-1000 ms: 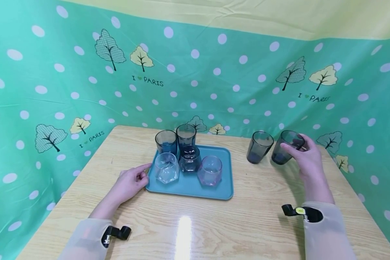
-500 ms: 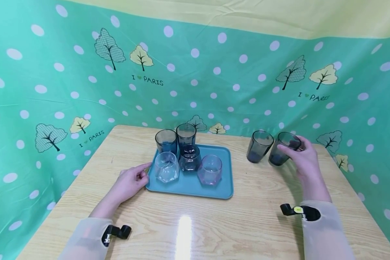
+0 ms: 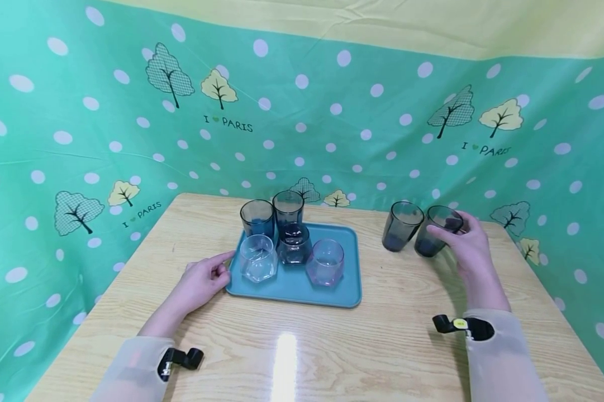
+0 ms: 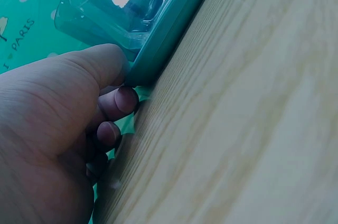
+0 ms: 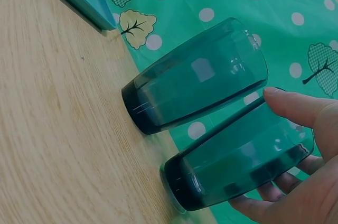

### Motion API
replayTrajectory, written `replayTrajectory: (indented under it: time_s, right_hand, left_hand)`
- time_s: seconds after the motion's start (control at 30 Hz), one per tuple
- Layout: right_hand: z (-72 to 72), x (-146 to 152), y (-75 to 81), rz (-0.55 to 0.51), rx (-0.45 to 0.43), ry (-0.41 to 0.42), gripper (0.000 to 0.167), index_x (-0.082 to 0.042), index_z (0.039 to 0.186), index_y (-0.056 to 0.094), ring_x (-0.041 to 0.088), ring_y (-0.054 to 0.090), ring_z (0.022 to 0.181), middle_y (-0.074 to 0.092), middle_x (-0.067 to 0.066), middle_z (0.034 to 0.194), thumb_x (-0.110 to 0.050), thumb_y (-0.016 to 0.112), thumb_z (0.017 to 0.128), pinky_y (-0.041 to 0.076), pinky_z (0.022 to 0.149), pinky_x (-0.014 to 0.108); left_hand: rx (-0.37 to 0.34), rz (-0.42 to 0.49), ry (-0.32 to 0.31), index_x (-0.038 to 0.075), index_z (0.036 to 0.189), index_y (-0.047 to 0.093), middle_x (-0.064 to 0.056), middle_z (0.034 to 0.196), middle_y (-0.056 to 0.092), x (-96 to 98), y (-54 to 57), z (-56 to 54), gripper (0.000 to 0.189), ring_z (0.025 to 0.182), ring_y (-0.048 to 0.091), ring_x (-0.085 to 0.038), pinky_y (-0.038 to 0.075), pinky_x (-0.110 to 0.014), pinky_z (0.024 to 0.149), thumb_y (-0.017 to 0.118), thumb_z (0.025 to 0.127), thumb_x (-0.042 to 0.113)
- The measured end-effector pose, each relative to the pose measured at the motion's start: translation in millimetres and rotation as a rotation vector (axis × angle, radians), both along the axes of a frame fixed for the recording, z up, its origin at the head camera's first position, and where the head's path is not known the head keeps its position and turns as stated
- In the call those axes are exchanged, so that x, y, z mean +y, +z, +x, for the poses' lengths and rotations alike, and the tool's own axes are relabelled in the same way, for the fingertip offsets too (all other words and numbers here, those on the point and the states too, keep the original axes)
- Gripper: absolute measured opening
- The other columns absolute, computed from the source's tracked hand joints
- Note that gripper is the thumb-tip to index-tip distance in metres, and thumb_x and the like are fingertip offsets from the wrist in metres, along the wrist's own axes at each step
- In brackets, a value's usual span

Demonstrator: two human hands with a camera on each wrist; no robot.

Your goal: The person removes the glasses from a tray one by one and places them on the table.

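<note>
In the head view, the right hand [image 3: 471,245] holds a tall grey glass [image 3: 430,245] near its rim, thumb on one side and fingers round the other. A second grey glass [image 3: 400,230] stands just beside it on the wooden table [image 3: 362,352], to the right of the blue tray [image 3: 291,289]. The left hand [image 3: 203,283] grips the tray near its front left corner. On the tray are two tall blue glasses [image 3: 257,220] at the back left, a short dark glass [image 3: 294,251] in front of them, a clear glass [image 3: 258,262] near the left hand and a pinkish glass [image 3: 325,267] to the right. The left wrist view shows the thumb against the tray's corner and the other visible fingers curled below it. In the right wrist view, both grey glasses appear close together; whether the held one's base touches the table cannot be told
</note>
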State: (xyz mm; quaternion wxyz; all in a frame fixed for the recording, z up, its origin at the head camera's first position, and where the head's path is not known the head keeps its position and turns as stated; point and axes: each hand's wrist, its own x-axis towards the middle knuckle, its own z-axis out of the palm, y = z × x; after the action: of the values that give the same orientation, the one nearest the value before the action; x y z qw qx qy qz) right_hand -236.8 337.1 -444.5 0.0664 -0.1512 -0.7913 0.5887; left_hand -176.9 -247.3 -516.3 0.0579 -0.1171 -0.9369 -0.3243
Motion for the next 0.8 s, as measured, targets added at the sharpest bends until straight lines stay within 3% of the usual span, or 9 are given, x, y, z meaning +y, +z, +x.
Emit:
replayTrajectory:
  time_s: [0.47,0.8]
  right_hand:
    - [-1.3,-1.1,-2.3,0.0,0.001,0.012,0.106,-0.013,0.177,0.02,0.038,0.029,0.158,0.029,0.019,0.174,-0.034,0.087,0.097,0.031,0.128,0.045]
    - [-2.7,0.9,-3.2,-0.025,-0.012,0.013,0.108,-0.015,0.178,0.017,0.04,0.025,0.161,0.024,0.019,0.177,-0.034,0.087,0.097,0.027,0.13,0.049]
  left_hand:
    - [-0.003,0.002,0.001,0.002,0.15,0.067,0.009,0.083,0.06,1.1,0.4,0.1,0.051,0.065,0.051,-0.007,0.046,-0.037,0.079,0.071,0.099,0.007]
    - [-0.001,0.002,-0.005,0.002,0.15,0.067,0.01,0.082,0.06,1.0,0.6,0.3,0.051,0.066,0.051,-0.007,0.045,-0.045,0.088,0.071,0.099,0.007]
